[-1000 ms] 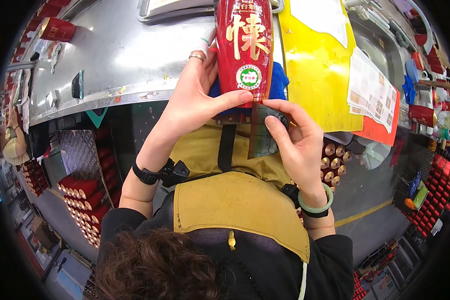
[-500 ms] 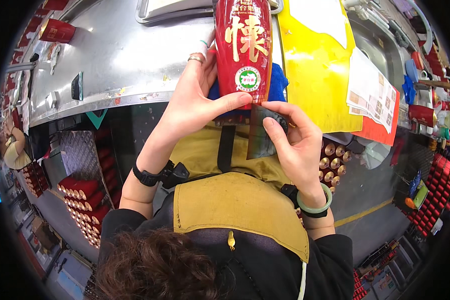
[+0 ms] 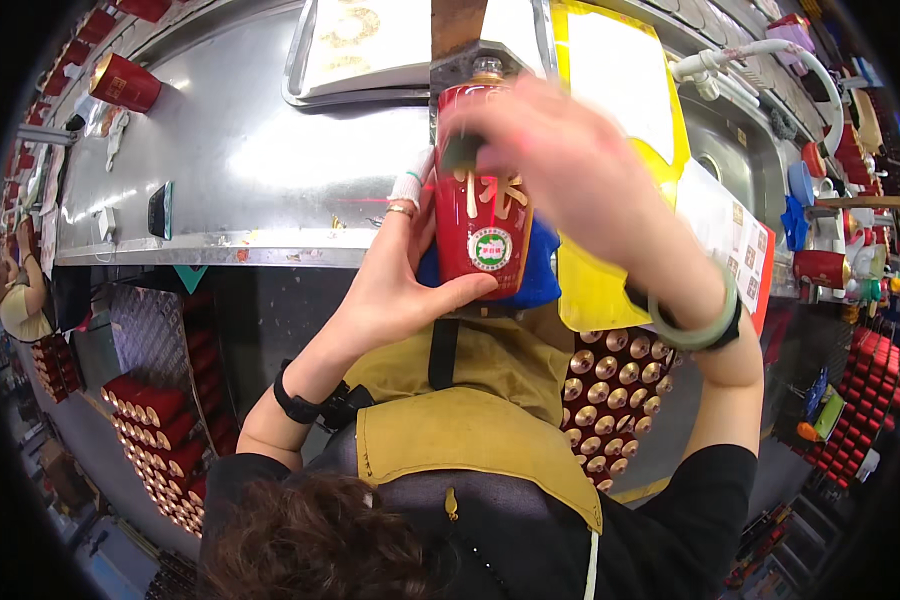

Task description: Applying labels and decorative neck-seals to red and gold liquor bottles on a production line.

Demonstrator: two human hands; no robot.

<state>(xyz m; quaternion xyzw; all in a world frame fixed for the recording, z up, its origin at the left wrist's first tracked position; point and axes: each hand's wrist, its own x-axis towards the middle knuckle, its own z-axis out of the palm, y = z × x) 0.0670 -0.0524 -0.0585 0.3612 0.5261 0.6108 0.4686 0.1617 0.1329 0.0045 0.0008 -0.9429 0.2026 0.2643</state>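
Note:
A red bottle (image 3: pixel 490 250) with gold lettering and a round green-and-white sticker lies along the bench edge, base toward me, on a blue cloth (image 3: pixel 542 262). My left hand (image 3: pixel 390 285) wraps its left side, thumb near the base; one finger wears a white cover. Smeared by motion, my right hand (image 3: pixel 560 150) passes over the bottle's upper part. Under its curled fingers shows a dark greenish flat piece (image 3: pixel 460 152), which the hand appears to hold. That hand hides part of the lettering and the bottle's shoulder.
On the steel bench (image 3: pixel 220 150) are a metal tray (image 3: pixel 292 85) with a printed sheet and another red bottle (image 3: pixel 125 82). A yellow folder (image 3: pixel 582 295) and papers (image 3: pixel 720 215) lie right, beside a sink (image 3: pixel 735 140). Gold-topped red items (image 3: pixel 610 400) stand below. Another person (image 3: pixel 25 290) is far left.
My right hand has left the bottle's base and swung up and away from me over its upper part. The dark piece has moved with it. My left hand still holds the bottle.

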